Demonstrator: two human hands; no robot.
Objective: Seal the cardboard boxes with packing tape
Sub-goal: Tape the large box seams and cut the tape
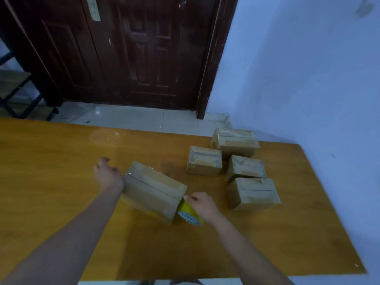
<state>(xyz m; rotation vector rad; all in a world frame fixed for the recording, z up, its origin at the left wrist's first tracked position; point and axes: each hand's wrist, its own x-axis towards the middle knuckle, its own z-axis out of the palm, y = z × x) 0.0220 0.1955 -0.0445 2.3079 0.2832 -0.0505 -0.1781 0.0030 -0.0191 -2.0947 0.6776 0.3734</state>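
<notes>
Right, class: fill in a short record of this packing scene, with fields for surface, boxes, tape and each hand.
surface: wooden table
box in work: one box, between the hands
other boxes: four, grouped on the right
tape: yellow roll, at the box's near right end
left hand: open, at the box's left end
right hand: holds the roll
background: dark door

box (153, 188) on table (61, 161) | left hand (107, 173) beside it | right hand (202, 205) grips tape roll (190, 214)
</notes>
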